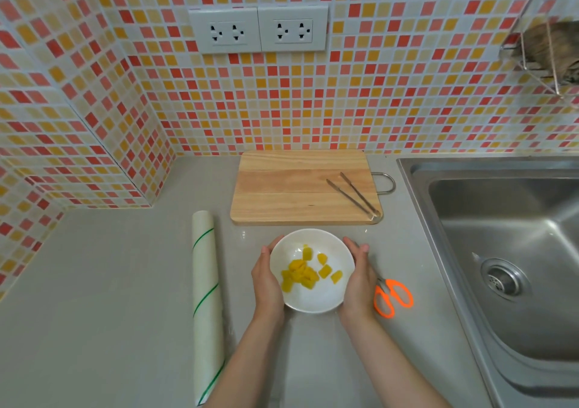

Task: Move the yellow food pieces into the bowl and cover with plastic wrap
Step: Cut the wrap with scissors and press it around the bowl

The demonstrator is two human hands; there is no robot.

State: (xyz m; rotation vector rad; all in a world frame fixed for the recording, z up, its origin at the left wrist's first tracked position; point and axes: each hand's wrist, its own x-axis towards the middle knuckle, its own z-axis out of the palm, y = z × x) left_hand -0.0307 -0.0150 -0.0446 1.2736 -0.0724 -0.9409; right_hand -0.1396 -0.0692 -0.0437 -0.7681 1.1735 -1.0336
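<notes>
A: Where are the yellow food pieces?

B: They are all in the white bowl. The bowl sits on the grey counter, just in front of the wooden board. The board has no yellow bits on it, only the metal tongs.

A: What are the hands doing?

B: The left hand cups one side of the bowl. The right hand cups the other side. The fingers curl around the rim and touch it.

A: Is there wrap on the bowl?

B: I can't see any. The roll of plastic wrap lies on the counter just left of the bowl. The orange scissors lie just right of it.

A: How will the bowl feel?

B: I think it is hard, smooth and a bit heavy. It could break if it falls, so two hands on the sides is a good hold. The yellow pieces look soft and wet, so they may slide around.

A: And the wrap?

B: It is thin and light, I think. It will stick to itself. Pull it by the loose edge and keep it flat.
</notes>
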